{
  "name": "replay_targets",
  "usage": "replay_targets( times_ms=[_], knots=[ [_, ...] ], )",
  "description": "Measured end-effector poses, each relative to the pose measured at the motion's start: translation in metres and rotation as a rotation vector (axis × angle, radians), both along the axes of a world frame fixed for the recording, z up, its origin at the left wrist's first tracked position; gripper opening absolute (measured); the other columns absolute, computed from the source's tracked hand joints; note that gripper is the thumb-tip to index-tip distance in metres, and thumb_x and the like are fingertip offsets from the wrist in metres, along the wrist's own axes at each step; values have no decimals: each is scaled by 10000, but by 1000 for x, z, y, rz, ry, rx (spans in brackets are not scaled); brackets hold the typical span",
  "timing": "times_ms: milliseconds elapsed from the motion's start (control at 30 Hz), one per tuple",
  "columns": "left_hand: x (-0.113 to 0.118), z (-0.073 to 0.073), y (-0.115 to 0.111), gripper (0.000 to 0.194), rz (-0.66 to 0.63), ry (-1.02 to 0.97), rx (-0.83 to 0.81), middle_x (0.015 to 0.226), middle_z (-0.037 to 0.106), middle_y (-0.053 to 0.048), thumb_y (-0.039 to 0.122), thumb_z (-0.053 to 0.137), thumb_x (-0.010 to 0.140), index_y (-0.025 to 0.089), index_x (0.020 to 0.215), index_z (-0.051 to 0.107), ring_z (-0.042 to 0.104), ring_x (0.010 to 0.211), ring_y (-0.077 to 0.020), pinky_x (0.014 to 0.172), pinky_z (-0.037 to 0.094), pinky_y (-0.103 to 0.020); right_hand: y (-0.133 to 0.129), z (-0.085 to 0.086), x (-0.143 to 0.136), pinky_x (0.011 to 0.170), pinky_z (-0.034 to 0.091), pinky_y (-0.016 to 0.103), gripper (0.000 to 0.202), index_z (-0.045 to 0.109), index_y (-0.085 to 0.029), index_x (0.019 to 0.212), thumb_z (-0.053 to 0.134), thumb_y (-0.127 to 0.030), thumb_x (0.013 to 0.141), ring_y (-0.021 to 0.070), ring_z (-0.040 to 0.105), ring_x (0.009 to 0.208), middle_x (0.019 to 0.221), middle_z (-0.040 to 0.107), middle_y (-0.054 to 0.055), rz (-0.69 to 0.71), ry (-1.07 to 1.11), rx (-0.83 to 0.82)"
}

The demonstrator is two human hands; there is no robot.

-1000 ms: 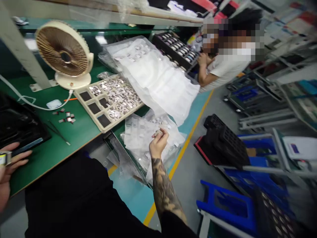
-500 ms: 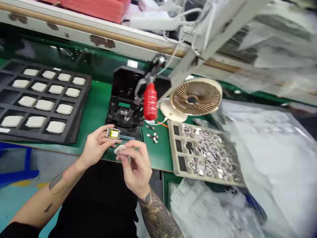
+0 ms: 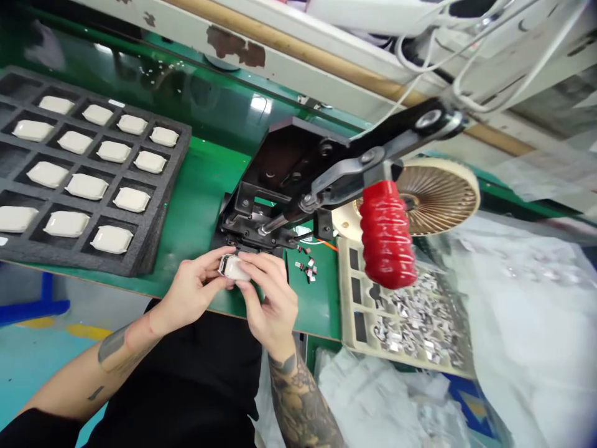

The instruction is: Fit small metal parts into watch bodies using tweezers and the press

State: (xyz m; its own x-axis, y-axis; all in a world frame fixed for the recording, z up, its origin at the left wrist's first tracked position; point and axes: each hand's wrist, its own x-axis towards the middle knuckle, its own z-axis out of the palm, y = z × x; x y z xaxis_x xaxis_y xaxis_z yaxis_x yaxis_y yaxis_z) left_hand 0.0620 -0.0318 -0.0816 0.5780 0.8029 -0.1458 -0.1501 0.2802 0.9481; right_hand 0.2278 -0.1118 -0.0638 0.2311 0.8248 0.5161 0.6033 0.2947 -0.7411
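Both hands meet at a small device case (image 3: 226,266) near the front edge of the green table. My left hand (image 3: 193,289) pinches its left end, where a dark opening shows. A white cover (image 3: 237,269) lies over the case, and my right hand (image 3: 270,292) has its fingers closed on it. The yellow part inside the case is hidden. Just behind the hands stands a black press (image 3: 280,180) with a red handle (image 3: 388,239).
A black foam tray (image 3: 158,180) with several white covers is at the left. Small parts (image 3: 308,267) lie right of the hands. A fan (image 3: 443,196), a beige tray (image 3: 347,298) of metal pieces and plastic bags (image 3: 527,311) are farther right.
My right hand has brought the white cover onto the case in my left hand, hiding the yellow part. The view has shifted, and the press looks larger and nearer.
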Motion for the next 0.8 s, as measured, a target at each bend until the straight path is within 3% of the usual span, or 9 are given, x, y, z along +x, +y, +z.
replay_targets(
  times_ms=[167, 300, 367, 533, 667, 733, 800],
  knots=[
    [-3, -1, 1, 546, -22, -67, 37, 1337, 819, -173, 319, 838, 986, 165, 1496, 714, 827, 1181, -327, 999, 719, -404, 5, -6, -4, 1085, 609, 656, 451, 764, -370, 1369, 713, -90, 1019, 329, 673, 1286, 1348, 787, 60, 4, -49, -17],
    [-3, 2, 2, 335, 4, -99, 39, 1216, 853, -135, 347, 752, 1064, 167, 1345, 772, 850, 1016, -259, 869, 727, -333, -3, -10, -4, 1102, 615, 621, 439, 749, -353, 1398, 726, -137, 1017, 331, 667, 1332, 1444, 699, 100, -79, -20, -22],
    [-3, 4, 3, 334, 3, -79, 71, 1219, 853, -119, 334, 721, 1085, 184, 1381, 759, 848, 1013, -244, 887, 719, -327, -5, -10, -2, 1085, 631, 580, 433, 712, -319, 1445, 736, -203, 1028, 326, 685, 1313, 1413, 698, 122, -97, 52, -60],
    [-11, 2, 2, 260, -62, 47, 293, 1161, 857, -72, 302, 668, 1111, 234, 1325, 798, 851, 950, -219, 905, 690, -304, -1, -9, -5, 934, 645, 453, 127, 767, -270, 1158, 674, -253, 1072, 262, 747, 1069, 1135, 758, 76, -32, 173, -123],
    [-16, -2, -3, 208, 20, 134, 509, 1122, 862, -48, 249, 686, 1086, 254, 1248, 817, 848, 924, -211, 889, 665, -287, -2, -3, -13, 843, 639, 423, 100, 744, -248, 1077, 651, -283, 1086, 249, 740, 975, 1043, 748, 72, -63, 183, -135],
    [-14, -2, -4, 206, 23, 119, 469, 1116, 866, -54, 254, 684, 1087, 243, 1248, 813, 856, 918, -217, 883, 673, -291, -4, 6, -8, 837, 649, 423, 89, 751, -258, 1088, 663, -271, 1083, 242, 746, 959, 1030, 759, 62, -57, 110, -150],
    [-9, 0, -3, 269, -2, 64, 323, 1100, 870, -70, 293, 672, 1101, 222, 1338, 776, 868, 919, -233, 870, 694, -309, -3, 20, 6, 922, 661, 494, 126, 758, -280, 1176, 693, -308, 1072, 273, 750, 1036, 1094, 759, 73, -159, -13, -31]
  ],
)
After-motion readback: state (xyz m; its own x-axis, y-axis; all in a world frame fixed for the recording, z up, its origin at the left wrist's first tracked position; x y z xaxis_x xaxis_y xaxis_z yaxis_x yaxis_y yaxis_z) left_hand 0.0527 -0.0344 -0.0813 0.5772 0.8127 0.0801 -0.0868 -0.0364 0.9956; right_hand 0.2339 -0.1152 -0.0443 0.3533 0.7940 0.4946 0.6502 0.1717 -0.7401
